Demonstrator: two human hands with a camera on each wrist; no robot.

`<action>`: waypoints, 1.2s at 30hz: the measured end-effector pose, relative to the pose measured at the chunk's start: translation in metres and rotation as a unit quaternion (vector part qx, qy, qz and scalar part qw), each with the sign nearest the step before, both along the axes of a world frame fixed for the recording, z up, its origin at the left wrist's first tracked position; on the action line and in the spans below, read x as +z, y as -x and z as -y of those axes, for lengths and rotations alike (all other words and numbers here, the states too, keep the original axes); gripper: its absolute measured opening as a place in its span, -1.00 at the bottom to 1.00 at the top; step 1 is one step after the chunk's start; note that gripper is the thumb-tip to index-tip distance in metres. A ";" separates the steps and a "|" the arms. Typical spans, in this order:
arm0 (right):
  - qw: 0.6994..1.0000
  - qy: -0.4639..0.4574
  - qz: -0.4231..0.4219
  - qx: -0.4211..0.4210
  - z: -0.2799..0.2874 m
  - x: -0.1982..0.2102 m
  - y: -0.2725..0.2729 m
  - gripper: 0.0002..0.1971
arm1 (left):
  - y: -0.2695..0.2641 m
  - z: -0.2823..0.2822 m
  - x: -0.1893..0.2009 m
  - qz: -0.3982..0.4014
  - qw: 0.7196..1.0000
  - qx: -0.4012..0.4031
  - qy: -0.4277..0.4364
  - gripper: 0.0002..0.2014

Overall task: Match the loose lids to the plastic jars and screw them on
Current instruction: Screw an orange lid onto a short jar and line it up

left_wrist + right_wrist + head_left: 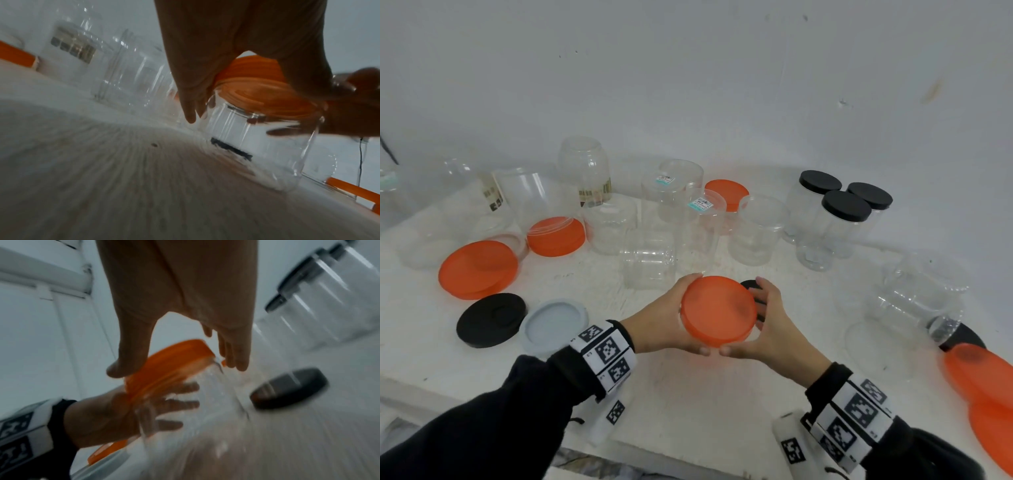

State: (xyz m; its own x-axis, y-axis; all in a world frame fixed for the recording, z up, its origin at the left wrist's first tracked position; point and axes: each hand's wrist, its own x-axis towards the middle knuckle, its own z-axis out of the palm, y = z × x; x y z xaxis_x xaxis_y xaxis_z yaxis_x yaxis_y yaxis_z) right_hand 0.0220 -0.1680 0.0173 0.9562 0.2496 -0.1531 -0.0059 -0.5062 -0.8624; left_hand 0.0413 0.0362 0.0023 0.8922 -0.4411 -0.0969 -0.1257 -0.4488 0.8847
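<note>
Jar labels [666, 179] blurred; no legible text.

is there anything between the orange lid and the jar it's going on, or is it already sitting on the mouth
Nothing visible stands between them. The orange lid already sits on the mouth of the clear jar, with the left hand and right hand gripping around it. Whether it is threaded tight cannot be told.

Black sleeves [482, 421] cover both forearms; white wristbands [604, 354] printed with black square-code markers wrap each wrist.
</note>
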 end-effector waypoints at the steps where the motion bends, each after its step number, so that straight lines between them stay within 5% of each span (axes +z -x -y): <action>1: 0.999 0.030 0.023 0.020 0.000 0.009 -0.002 0.25 | -0.002 0.000 -0.002 -0.013 1.000 -0.001 0.010 0.07; 5: 0.958 0.222 0.109 0.143 -0.012 0.039 -0.009 0.05 | -0.008 0.000 -0.009 -0.051 0.998 0.003 0.047 0.08; 10: 0.885 0.386 0.106 0.237 -0.025 0.053 -0.023 -0.03 | -0.011 -0.001 -0.012 -0.062 0.997 -0.001 0.052 0.00; 20: 0.831 0.424 0.080 0.352 -0.026 0.064 -0.047 0.04 | -0.012 0.001 -0.012 -0.080 0.995 -0.024 0.058 0.02; 36: 0.831 0.406 0.087 0.370 -0.023 0.066 -0.054 -0.01 | -0.013 0.002 -0.012 -0.057 0.997 0.014 0.051 -0.09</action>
